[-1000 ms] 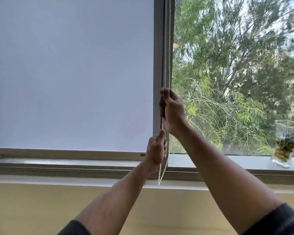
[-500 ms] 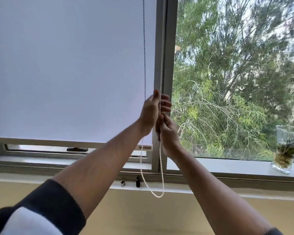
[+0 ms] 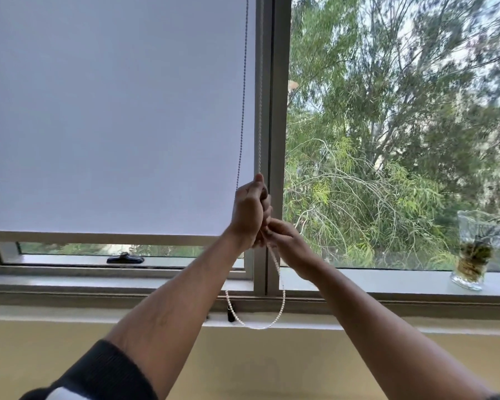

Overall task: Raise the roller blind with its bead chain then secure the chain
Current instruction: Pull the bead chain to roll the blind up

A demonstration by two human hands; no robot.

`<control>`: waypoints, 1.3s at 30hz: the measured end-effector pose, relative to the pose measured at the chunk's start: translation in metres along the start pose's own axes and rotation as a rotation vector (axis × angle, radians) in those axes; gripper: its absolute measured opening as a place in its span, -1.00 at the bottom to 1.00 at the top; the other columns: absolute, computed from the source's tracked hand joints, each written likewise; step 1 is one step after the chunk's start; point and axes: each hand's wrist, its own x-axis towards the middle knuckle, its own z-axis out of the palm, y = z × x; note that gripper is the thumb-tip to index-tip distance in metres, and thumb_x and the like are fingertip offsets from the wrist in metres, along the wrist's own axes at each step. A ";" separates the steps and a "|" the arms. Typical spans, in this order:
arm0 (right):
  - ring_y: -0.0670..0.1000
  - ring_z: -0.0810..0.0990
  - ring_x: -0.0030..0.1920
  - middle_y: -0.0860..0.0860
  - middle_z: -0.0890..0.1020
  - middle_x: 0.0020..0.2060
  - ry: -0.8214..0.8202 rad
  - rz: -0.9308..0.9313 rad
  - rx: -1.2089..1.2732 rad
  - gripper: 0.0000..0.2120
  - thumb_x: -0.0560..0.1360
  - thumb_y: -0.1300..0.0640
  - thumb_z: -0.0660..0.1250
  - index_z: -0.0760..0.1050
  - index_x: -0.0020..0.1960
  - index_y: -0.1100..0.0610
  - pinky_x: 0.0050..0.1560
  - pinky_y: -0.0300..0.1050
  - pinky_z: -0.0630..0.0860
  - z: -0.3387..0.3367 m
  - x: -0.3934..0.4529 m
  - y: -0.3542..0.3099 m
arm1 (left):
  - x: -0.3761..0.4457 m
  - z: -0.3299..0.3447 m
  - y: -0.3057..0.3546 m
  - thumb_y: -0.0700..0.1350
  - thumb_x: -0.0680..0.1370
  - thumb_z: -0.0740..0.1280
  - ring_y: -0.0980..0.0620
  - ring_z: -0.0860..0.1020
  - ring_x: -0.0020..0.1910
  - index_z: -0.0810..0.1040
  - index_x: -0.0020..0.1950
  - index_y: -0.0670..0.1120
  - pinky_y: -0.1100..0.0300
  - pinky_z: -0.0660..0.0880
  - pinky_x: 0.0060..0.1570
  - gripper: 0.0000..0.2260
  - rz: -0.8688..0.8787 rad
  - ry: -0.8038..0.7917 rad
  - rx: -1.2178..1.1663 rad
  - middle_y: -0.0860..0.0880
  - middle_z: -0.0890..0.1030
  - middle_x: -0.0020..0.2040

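A white roller blind [image 3: 113, 111] covers most of the left window pane, its bottom bar [image 3: 98, 237] a short way above the sill. The white bead chain [image 3: 260, 96] runs down beside the window's centre post in two strands and loops below my hands [image 3: 272, 321]. My left hand [image 3: 248, 212] is closed around the right strand, thumb up. Just below it, touching it, my right hand [image 3: 286, 243] pinches the same strand.
A glass vase [image 3: 474, 252] with plant matter stands on the sill [image 3: 387, 280] at the far right. A black window handle [image 3: 124, 258] shows in the gap below the blind. A small dark fitting [image 3: 231, 311] sits on the ledge below the chain loop. Trees fill the right pane.
The blind has risen, uncovering a strip of glass and the window handle. My left hand went from below my right hand to above it on the chain.
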 end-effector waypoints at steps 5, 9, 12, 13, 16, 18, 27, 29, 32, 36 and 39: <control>0.04 0.58 -0.19 0.06 0.66 -0.20 0.062 -0.010 0.072 -0.68 0.36 0.32 0.24 0.64 0.05 0.19 -0.11 -0.10 0.53 -0.017 0.016 -0.037 | -0.005 0.001 -0.007 0.09 0.68 0.07 0.08 0.12 -0.62 0.27 -0.44 0.03 0.29 0.13 -0.52 -0.53 0.028 -0.024 0.050 0.07 0.21 -0.57; 0.08 0.70 -0.02 0.14 0.74 -0.03 0.188 -0.043 0.339 -0.67 0.51 0.27 0.22 0.59 0.22 0.23 -0.03 -0.08 0.64 -0.026 0.045 -0.085 | -0.013 0.002 -0.016 0.08 0.69 0.09 0.06 0.18 -0.64 0.33 -0.46 0.02 0.28 0.16 -0.55 -0.50 0.021 -0.005 0.129 0.05 0.28 -0.58; 0.03 0.66 -0.18 0.08 0.70 -0.18 0.168 -0.055 0.343 -0.73 0.69 0.17 0.15 0.62 0.16 0.18 -0.16 -0.09 0.61 -0.017 0.060 -0.113 | -0.022 0.006 -0.021 0.09 0.69 0.10 0.09 0.19 -0.65 0.32 -0.47 0.04 0.29 0.16 -0.56 -0.49 0.002 0.004 0.140 0.04 0.27 -0.58; -0.03 0.55 -0.31 0.02 0.62 -0.29 0.184 -0.056 0.304 -0.72 0.71 0.15 0.14 0.63 0.12 0.14 -0.29 -0.16 0.51 -0.011 0.063 -0.116 | -0.025 0.009 -0.022 0.08 0.69 0.10 0.10 0.18 -0.65 0.31 -0.46 0.05 0.29 0.14 -0.56 -0.50 -0.001 0.008 0.143 0.04 0.25 -0.58; -0.13 0.22 -0.51 -0.09 0.38 -0.48 0.309 -0.064 0.286 -0.72 0.72 0.15 0.12 0.56 -0.04 0.02 -0.52 -0.27 0.16 0.007 0.064 -0.111 | -0.026 0.014 -0.023 0.02 0.71 0.08 0.09 0.18 -0.66 0.29 -0.38 -0.03 0.22 0.08 -0.57 -0.55 0.008 -0.002 0.199 -0.03 0.21 -0.53; -0.15 0.18 -0.55 -0.09 0.35 -0.50 0.382 -0.070 0.297 -0.71 0.72 0.17 0.12 0.52 -0.09 0.01 -0.57 -0.31 0.10 0.014 0.064 -0.110 | -0.022 0.010 -0.017 0.02 0.71 0.07 0.06 0.20 -0.61 0.29 -0.35 -0.06 0.19 0.11 -0.55 -0.57 0.002 -0.037 0.272 -0.05 0.25 -0.49; -0.16 0.30 -0.56 -0.13 0.39 -0.55 0.424 -0.120 0.295 -0.71 0.72 0.20 0.12 0.50 -0.11 0.05 -0.56 -0.28 0.26 0.025 0.060 -0.110 | 0.009 -0.016 0.038 0.00 0.45 0.20 0.06 0.57 -0.13 0.48 0.04 -0.05 0.14 0.52 -0.06 -0.77 0.064 -0.140 0.371 0.00 0.60 -0.13; -0.22 0.35 -0.57 -0.14 0.46 -0.56 0.393 -0.139 0.262 -0.69 0.72 0.24 0.10 0.51 -0.11 0.06 -0.58 -0.33 0.29 0.028 0.056 -0.103 | 0.016 -0.009 0.057 -0.16 0.39 0.20 0.00 0.57 -0.11 0.52 0.10 -0.10 0.16 0.54 -0.13 -0.69 0.073 -0.093 0.228 -0.09 0.60 -0.08; -0.21 0.24 -0.57 -0.13 0.40 -0.56 0.392 -0.121 0.115 -0.67 0.72 0.25 0.09 0.48 -0.14 0.04 -0.58 -0.35 0.19 0.034 0.049 -0.082 | 0.024 0.001 0.084 -0.20 0.38 0.15 -0.09 0.59 0.02 0.54 0.18 -0.15 0.10 0.50 -0.01 -0.60 0.066 -0.056 0.125 -0.12 0.64 0.03; -0.19 0.22 -0.53 -0.08 0.34 -0.51 0.395 -0.106 0.049 -0.66 0.71 0.28 0.10 0.48 -0.15 0.03 -0.53 -0.33 0.17 0.043 0.041 -0.052 | 0.033 0.020 0.111 -0.17 0.58 0.13 -0.01 0.57 -0.33 0.55 0.07 -0.12 0.16 0.49 -0.27 -0.78 0.074 0.031 0.061 -0.05 0.60 -0.25; -0.19 0.24 -0.51 -0.15 0.37 -0.55 0.373 -0.133 0.003 -0.65 0.68 0.32 0.13 0.49 -0.17 0.02 -0.48 -0.33 0.20 0.042 0.035 -0.038 | 0.036 0.028 0.113 -0.16 0.60 0.14 0.11 0.20 -0.62 0.41 -0.27 -0.03 0.34 0.13 -0.54 -0.76 0.076 0.114 0.062 0.07 0.30 -0.53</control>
